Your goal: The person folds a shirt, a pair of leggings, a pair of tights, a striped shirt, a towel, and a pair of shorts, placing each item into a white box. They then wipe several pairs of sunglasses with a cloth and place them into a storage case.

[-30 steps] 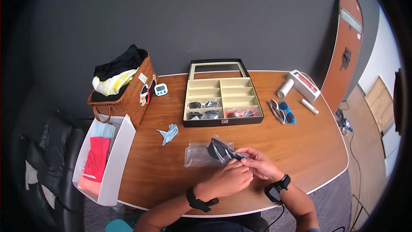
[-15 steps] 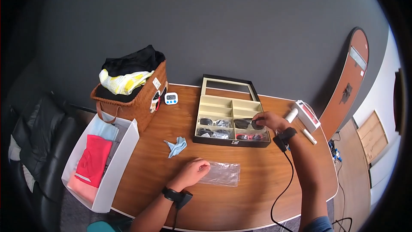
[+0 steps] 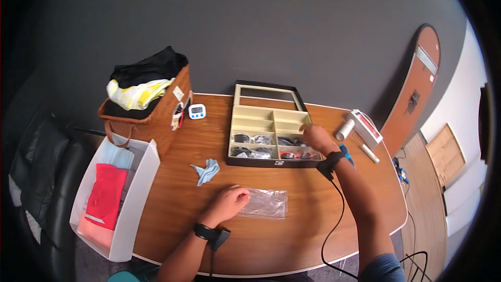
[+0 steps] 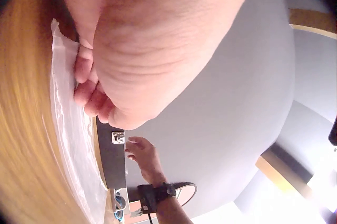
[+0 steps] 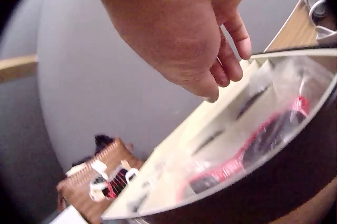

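Observation:
In the head view my right hand (image 3: 319, 138) hovers over the right side of a black display case (image 3: 255, 163). Its fingers hang loosely bent with nothing between them in the right wrist view. Dark sunglasses (image 3: 289, 141) lie in the compartment below it. Red-framed sunglasses (image 5: 231, 167) in clear plastic fill the front right compartment. Two bagged pairs, white-framed sunglasses (image 3: 242, 138) and dark sunglasses (image 3: 242, 152), occupy the left column. My left hand (image 3: 228, 206) rests loosely curled on the table, fingertips against clear plastic bags (image 3: 267, 203).
Left of the case are a light blue cloth (image 3: 206, 171), a timer (image 3: 197, 112), a brown basket (image 3: 156, 133) of clothes and a white box (image 3: 141, 198) of folded fabric. To the right lie blue sunglasses (image 3: 346, 155), a white cylinder (image 3: 345, 129) and a white carton (image 3: 371, 134).
The dark sunglasses went from my hands above the bags into the case's right column, and my right hand has let go of them. My left hand came down beside the plastic bags.

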A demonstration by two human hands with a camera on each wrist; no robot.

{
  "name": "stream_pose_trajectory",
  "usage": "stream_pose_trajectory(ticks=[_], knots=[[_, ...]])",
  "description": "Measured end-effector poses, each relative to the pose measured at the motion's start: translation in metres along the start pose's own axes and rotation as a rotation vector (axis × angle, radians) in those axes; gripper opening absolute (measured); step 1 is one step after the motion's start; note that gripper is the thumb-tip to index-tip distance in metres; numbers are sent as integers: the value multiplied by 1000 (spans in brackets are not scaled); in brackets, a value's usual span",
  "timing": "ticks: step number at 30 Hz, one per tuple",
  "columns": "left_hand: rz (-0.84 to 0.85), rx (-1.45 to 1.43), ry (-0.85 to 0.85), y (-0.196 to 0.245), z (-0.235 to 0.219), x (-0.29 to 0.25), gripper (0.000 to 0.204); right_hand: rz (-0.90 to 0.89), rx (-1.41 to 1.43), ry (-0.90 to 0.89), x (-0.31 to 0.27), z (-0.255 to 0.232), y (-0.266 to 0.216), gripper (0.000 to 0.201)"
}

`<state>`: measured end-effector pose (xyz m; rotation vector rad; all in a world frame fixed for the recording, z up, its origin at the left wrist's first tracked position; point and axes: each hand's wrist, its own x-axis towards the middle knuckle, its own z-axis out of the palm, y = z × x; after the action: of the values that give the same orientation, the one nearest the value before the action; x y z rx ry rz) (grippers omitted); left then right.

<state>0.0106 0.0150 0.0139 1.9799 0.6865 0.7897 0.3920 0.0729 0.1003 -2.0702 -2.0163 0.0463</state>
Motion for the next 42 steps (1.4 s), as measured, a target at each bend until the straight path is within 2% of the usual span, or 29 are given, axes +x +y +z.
stream_pose_trajectory(ticks=[2, 3, 4, 6, 8, 9, 10, 13, 15, 16, 18, 19, 20, 22, 24, 26, 30, 33, 35, 36, 38, 39, 40, 42], knots=[[11, -30, -3, 3, -1, 1, 14, 80, 132, 171, -16, -25, 20, 27], [-9, -15, -6, 3, -1, 0, 14, 108, 139, 209, -28, -36, 34, 25], [-30, 4, -8, 4, -1, 0, 14, 212, 90, 212, -43, -46, 46, 23], [-25, -8, -6, 9, -2, 1, 14, 330, -61, 164, -72, -53, 66, 25], [-52, 1, -14, 9, -2, 2, 14, 470, 11, 124, -103, -34, 93, 29], [-46, 1, -18, 9, -1, 1, 14, 506, -40, -7, -117, -39, 81, 34], [-46, -5, -8, 7, 0, 1, 15, 582, 25, -41, -126, -24, 91, 36], [-37, 6, 9, 4, 1, 0, 15, 527, -24, -37, -149, 1, 91, 39], [-30, 26, 25, 1, 0, -1, 14, 428, 40, 105, -156, 15, 97, 36], [-39, -2, 20, -1, 1, -1, 14, 424, 51, 106, -162, 20, 100, 36], [-61, -25, 21, -1, 1, -4, 13, 369, 333, 268, -173, 26, 106, 30], [-53, -6, 19, 1, 1, -4, 13, 492, 529, 203, -176, 28, 112, 24], [-44, 12, 17, 2, 0, -3, 13, 611, 730, 174, -185, 4, 79, 19], [-54, -13, 27, 1, 1, -2, 13, 566, 1097, 265, -200, 6, 70, 16], [-60, -37, 40, -3, 2, -4, 14, 478, 1124, 449, -213, 7, 39, 16], [-78, -94, 138, -4, 3, -1, 14, 382, 1142, 541, -225, 16, 11, 19], [-67, -140, 247, 2, 5, 1, 14, 315, 1270, 503, -239, 22, -31, 22], [-55, -303, 194, 7, 7, 1, 19, 205, 1397, 416, -234, 21, -75, 20], [-108, -545, 49, 26, 9, -1, 34, 123, 1461, 315, -226, 27, -107, 19], [-110, -543, 52, 31, 9, -2, 34, 67, 1529, 258, -221, 31, -120, 19], [-164, -679, -73, 36, 7, -3, 43, 1, 1490, 117, -212, 51, -131, 19], [-141, -656, -32, 28, 9, -1, 33, 10, 1513, 66, -210, 56, -141, 18], [-144, -651, -24, 18, 7, -1, 33, -41, 1477, -1, -207, 61, -143, 23], [-190, -659, 73, 14, 3, 0, 24, -35, 1717, -128, -205, 56, -153, 37]])
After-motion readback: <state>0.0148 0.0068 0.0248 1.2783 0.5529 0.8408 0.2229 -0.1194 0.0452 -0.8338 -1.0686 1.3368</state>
